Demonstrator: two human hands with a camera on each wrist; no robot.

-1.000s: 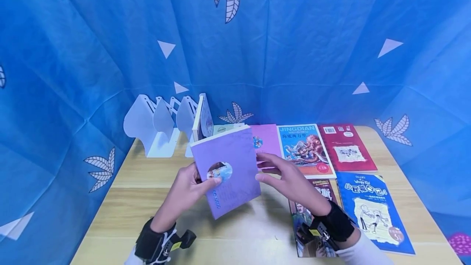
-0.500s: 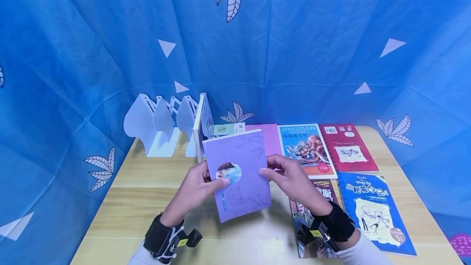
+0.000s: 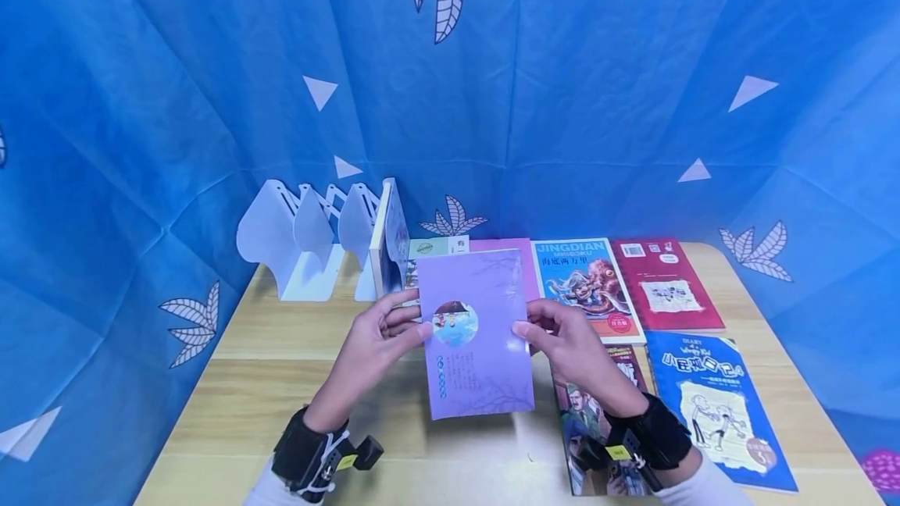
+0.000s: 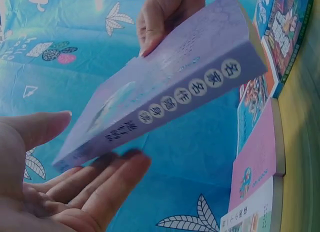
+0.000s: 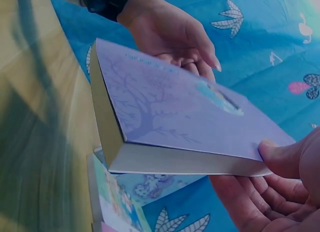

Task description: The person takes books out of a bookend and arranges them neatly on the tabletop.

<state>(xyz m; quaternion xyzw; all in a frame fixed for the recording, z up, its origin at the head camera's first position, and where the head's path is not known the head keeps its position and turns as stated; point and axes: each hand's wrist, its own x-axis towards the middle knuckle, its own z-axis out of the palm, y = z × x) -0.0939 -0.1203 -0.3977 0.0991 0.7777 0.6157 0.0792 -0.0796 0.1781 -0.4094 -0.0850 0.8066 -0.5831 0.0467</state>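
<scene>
A purple book [image 3: 485, 365] with a round picture on its cover is held upright above the table, its cover towards me. My right hand [image 3: 573, 342] pinches its right edge, thumb on the cover and fingers behind, as the right wrist view shows with the book's page edges [image 5: 185, 159]. My left hand [image 3: 376, 342] is at the other side, by the spine [image 4: 170, 102]. In the left wrist view its thumb [image 4: 47, 127] stands off the cover and its extended fingers lie under the spine; whether they touch it I cannot tell.
White expandable bookends [image 3: 309, 276] stand at the back left, with a book [image 3: 390, 236] upright against them. Flat on the table lie a pink book [image 3: 530, 272], an octopus-cover book [image 3: 587, 287], a red book [image 3: 664, 287], a blue book [image 3: 720, 412] and a dark-covered book [image 3: 583, 412].
The purple book has moved right and turned from tilted to nearly straight. My right hand has come from beside it to pinch its edge. My left thumb has moved off the cover.
</scene>
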